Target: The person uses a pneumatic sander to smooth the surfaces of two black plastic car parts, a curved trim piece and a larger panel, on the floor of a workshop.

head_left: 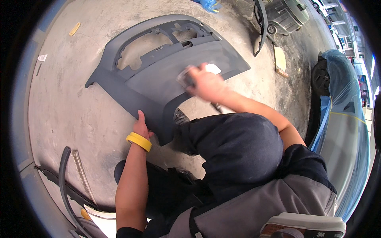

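A large dark grey car bumper cover (151, 85) lies on the floor in front of me, with cut-out openings along its far side. My left hand (141, 127) grips its near left edge, thumb up along the rim and fingers partly hidden beneath. A roll of yellow tape (139, 141) sits around my left wrist. Smeared by motion, my right hand (208, 84) is closed on a small pad (184, 78) against the bumper's face. The pad looks dark and pale, and its exact kind is unclear. A white patch (213, 68) shows beside the fingers.
My bent knee (238, 139) is close to the bumper. Dark trim strips (65, 178) lie at lower left. A grey wheeled bin (283, 18), a black curved strip (261, 27) and a yellow board (280, 59) are at far right. A car under blue film (345, 85) stands right.
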### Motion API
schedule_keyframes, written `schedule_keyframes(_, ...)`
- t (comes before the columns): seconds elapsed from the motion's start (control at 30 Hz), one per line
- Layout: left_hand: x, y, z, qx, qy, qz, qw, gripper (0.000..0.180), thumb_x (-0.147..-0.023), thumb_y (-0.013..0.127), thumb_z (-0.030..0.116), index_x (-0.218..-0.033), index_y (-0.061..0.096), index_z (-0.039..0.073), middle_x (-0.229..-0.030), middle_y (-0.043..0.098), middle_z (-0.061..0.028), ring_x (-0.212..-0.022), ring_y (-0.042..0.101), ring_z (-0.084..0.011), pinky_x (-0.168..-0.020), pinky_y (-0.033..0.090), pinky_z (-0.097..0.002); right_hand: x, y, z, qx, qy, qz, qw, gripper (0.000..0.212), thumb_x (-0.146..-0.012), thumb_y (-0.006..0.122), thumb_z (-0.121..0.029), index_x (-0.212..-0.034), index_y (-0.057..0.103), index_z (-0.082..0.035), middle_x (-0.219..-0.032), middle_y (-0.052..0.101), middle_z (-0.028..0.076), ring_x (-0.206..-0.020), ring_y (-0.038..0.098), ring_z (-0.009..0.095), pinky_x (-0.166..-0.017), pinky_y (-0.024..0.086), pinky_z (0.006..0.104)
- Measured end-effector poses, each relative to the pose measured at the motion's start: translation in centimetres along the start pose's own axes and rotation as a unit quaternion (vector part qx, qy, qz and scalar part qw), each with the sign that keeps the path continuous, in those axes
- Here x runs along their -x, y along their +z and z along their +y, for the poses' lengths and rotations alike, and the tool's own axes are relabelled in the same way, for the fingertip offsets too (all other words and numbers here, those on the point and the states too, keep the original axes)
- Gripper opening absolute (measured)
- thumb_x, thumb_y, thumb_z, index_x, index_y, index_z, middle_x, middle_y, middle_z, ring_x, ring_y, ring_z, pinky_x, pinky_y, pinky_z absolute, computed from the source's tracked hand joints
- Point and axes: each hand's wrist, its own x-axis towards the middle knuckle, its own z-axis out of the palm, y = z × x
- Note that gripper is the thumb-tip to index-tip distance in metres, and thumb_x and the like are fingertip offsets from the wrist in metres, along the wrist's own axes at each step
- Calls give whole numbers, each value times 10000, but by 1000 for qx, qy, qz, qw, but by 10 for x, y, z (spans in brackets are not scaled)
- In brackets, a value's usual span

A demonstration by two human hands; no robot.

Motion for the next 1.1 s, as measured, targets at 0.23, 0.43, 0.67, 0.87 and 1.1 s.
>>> schedule_keyframes(0.23, 15, -2, 6, 0, 13, -29, 999, 691, -989, 506, 672, -1302, 555, 58, -1153, 701, -106, -967, 691, -256, -791, 574, -478, 0, 15, -27, 18, -148, -5, 989, 646, -797, 800, -242, -1378, 529, -162, -1178, 522, 256, -904, 688, 450, -793, 586, 502)
schedule_keyframes(0.43, 21, 0, 7, 31, 10, -65, 997, 646, -1010, 481, 648, -1278, 564, 66, -1101, 714, -84, -910, 710, -217, -724, 602, -416, -9, -27, 67, 18, 87, 71, 993, 736, -793, 815, -318, -1433, 487, -161, -1226, 559, 287, -1052, 663, 468, -924, 563, 485)
schedule_keyframes(0.67, 22, -1, 14, 15, 0, -57, 998, 688, -999, 480, 675, -1307, 589, 69, -1072, 685, -67, -854, 650, -218, -723, 561, -415, 11, 10, -1, 69, -141, -23, 987, 616, -844, 744, -240, -1405, 495, -187, -1229, 524, 270, -936, 687, 448, -820, 579, 513)
schedule_keyframes(0.87, 38, 6, 14, 49, 20, -19, 998, 644, -964, 525, 706, -1009, 597, 67, -744, 437, -18, -636, 512, -184, -610, 529, -398, -28, 31, -113, 88, -248, -34, 964, 591, -826, 768, -231, -1360, 521, -167, -1178, 527, 275, -857, 706, 438, -755, 597, 488)
schedule_keyframes(1.1, 44, 8, 20, 77, 11, -28, 997, 627, -981, 500, 695, -1029, 606, 79, -767, 503, -34, -623, 544, -193, -590, 535, -400, -110, -8, -173, 158, -234, -22, 959, 433, -879, 642, -125, -1302, 551, -112, -1232, 556, 299, -1022, 700, 425, -835, 589, 466)
